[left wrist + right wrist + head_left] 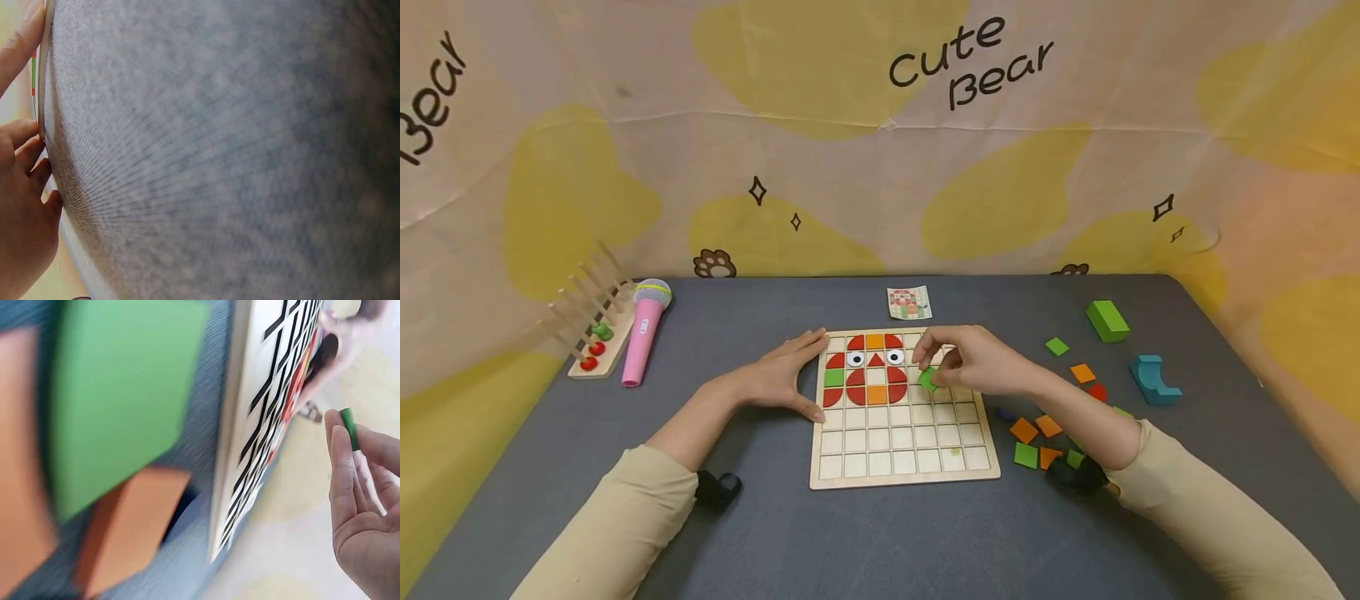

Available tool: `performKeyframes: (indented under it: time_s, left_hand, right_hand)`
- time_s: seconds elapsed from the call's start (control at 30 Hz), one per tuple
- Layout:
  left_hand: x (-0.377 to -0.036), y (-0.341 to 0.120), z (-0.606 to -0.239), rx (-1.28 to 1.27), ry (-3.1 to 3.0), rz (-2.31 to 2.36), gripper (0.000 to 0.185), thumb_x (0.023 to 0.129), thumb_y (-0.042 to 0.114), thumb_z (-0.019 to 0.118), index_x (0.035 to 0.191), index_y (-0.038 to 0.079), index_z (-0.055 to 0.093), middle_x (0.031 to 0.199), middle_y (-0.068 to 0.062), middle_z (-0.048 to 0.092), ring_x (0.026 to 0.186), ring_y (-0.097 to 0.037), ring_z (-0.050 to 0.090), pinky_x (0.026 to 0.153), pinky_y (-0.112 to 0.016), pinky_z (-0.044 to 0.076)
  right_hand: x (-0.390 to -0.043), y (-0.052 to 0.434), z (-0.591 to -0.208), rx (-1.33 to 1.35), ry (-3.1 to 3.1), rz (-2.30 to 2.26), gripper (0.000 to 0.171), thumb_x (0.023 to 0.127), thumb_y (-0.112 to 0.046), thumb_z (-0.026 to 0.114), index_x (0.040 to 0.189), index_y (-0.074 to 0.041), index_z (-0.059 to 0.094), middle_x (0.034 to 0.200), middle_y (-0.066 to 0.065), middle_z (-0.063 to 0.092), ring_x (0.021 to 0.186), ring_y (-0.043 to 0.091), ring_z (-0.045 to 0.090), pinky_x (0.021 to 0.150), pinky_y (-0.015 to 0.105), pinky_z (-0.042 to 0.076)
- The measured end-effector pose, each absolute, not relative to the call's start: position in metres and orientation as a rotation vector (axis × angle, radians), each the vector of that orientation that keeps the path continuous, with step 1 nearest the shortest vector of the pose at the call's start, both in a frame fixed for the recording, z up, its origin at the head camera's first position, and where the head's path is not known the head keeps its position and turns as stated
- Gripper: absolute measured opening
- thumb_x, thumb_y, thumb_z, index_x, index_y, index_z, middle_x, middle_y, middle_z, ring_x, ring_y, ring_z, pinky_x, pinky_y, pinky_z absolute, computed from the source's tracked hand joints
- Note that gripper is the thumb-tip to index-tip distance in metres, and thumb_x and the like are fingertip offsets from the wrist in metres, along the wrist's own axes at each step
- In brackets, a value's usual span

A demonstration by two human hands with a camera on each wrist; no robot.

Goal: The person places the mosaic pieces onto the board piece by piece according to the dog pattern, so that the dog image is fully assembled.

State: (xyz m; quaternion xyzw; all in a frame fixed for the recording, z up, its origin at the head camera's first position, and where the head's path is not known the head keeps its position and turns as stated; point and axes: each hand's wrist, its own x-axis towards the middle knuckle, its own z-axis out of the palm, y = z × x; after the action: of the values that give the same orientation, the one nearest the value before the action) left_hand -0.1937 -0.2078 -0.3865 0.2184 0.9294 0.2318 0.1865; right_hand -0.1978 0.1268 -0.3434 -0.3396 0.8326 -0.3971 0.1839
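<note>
Pale cloth [850, 83] with yellow patches hangs behind our dark table [737, 542]. On it lies the wooden board [902, 439], and our left hand [771, 382] rests along its left edge, thumb spread wide from the fingers. Our right hand [977, 362] pinches a green tile [927, 379] between thumb and fingertips over the board, to the right of an eye tile [895, 357]; whether the green tile touches a cell, we cannot tell.

We judge the small grip the weak point: held near its edge, the tile could twist and land askew across the ridges. Our fingertips, so near the eye tile, could knock it loose. If our left hand pushes sideways, the board could slide. Our right wrist strap [1077, 475] sits beside loose tiles [1023, 431] and could brush them about.

The board's cells hold red curved pieces [897, 395], a red triangle [876, 360], orange squares [875, 341] and a green square [834, 377]. Red beads [589, 363] and green ones sit on the peg stand [576, 372].
</note>
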Motion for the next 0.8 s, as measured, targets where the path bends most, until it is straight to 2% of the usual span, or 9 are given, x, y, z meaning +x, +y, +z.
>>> performKeyframes:
  time_s: [0.13, 0.4, 0.8]
  left_hand:
    - [-0.193, -0.207, -0.386, 0.612, 2.615, 0.651, 0.125, 0.066, 0.051, 0.087, 0.160, 0.011, 0.015, 0.169, -0.009, 0.007, 0.157, -0.036, 0.005, 0.123, -0.065, 0.012]
    - [-0.194, -0.207, -0.386, 0.617, 2.617, 0.647, 0.125, 0.066, 0.051, 0.087, 0.160, 0.010, 0.015, 0.169, -0.009, 0.007, 0.157, -0.036, 0.005, 0.124, -0.064, 0.012]
    - [-0.195, -0.208, -0.389, 0.632, 2.620, 0.644, 0.125, 0.066, 0.050, 0.087, 0.159, 0.009, 0.016, 0.169, -0.009, 0.007, 0.157, -0.036, 0.006, 0.124, -0.063, 0.012]
  right_hand:
    - [-0.195, 0.108, -0.345, -1.012, 2.346, -1.097, 0.028, 0.086, 0.005, 0.068, 0.113, -0.004, 0.064, 0.108, 0.013, 0.066, 0.081, 0.014, 0.071, 0.076, 0.025, 0.059]
    - [-0.190, 0.076, -0.349, -1.031, 2.420, -0.970, 0.017, 0.079, 0.000, 0.077, 0.093, -0.009, 0.073, 0.088, 0.003, 0.073, 0.076, 0.005, 0.064, 0.071, 0.018, 0.055]
    - [-0.181, 0.057, -0.360, -1.098, 2.471, -0.883, 0.013, 0.077, 0.000, 0.079, 0.084, -0.010, 0.075, 0.078, 0.000, 0.074, 0.069, 0.001, 0.061, 0.066, 0.015, 0.053]
